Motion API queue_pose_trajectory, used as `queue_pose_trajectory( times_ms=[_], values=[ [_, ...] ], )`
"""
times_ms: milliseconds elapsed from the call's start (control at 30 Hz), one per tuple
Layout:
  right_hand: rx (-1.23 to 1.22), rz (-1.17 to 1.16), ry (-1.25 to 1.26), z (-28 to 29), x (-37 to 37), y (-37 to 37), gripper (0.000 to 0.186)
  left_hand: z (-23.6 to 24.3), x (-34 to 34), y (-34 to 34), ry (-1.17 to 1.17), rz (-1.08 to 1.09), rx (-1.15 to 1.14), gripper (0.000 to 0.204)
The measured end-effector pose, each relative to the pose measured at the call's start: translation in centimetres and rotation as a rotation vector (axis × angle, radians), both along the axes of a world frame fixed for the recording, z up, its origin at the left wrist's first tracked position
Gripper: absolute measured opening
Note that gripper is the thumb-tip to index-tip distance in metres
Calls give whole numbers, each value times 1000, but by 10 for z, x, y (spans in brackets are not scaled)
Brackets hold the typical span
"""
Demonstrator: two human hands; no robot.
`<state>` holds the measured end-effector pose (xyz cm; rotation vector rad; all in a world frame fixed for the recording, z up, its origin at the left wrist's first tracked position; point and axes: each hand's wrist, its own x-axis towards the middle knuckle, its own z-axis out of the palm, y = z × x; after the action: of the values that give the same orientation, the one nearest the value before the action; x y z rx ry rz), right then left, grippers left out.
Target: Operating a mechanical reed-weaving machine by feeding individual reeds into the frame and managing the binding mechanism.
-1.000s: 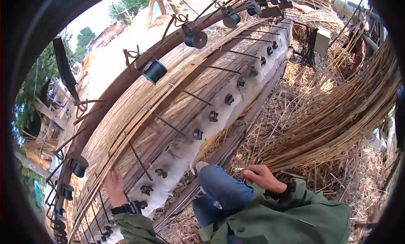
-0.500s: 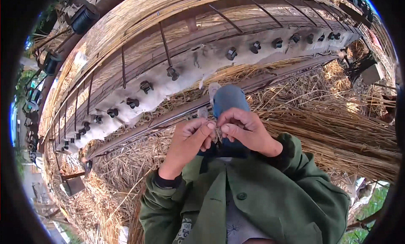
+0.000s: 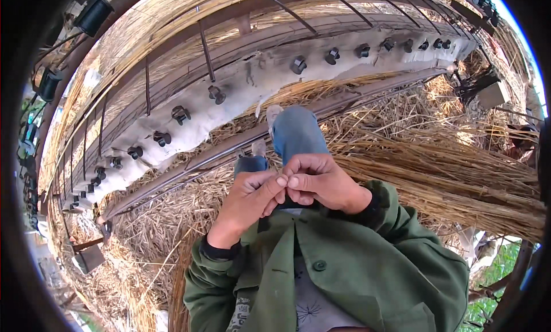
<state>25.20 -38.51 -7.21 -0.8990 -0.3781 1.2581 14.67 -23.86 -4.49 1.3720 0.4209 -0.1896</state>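
My left hand [image 3: 248,201] and my right hand [image 3: 326,181] meet in front of my green jacket, above my knees. Both are closed in a pinch, thumb against bent fingers, and their fingertips touch. Anything between those fingertips is too small or too hidden to make out. Beyond the hands runs a long frame with a pale strip [image 3: 229,111], on which a row of black bobbin-like pieces [image 3: 181,114] sits. Straw-coloured stalks form a sheet [image 3: 172,22] on the frame's far side.
A thick bundle of long dry stalks [image 3: 447,183] lies at my right. Loose straw [image 3: 155,240] covers the ground around me. A metal rail [image 3: 189,174] crosses just beyond my knees. Dark spools [image 3: 93,14] hang at the upper left, and a small block [image 3: 492,95] hangs at the far right.
The view has shifted, so the frame sits slightly further left and higher. My hands stay pinched, and their fingertips are now pressed closer together.
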Motion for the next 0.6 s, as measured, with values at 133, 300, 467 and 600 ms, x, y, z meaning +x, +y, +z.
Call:
queue_pose_trajectory(
  times_ms=[133,300,467,600],
  values=[
    [21,50,163,-4,3,0,11,-2,-1,2,10,-22,-56,34],
    [20,81,268,-6,4,-2,12,-1,0,-1,71,-12,-185,32],
    [-39,35,117,-1,3,-2,13,-7,-4,-1,-40,1,63,23],
    [-91,47,-131,5,2,-1,15,-3,-3,-7,-196,165,225,11]
  ],
)
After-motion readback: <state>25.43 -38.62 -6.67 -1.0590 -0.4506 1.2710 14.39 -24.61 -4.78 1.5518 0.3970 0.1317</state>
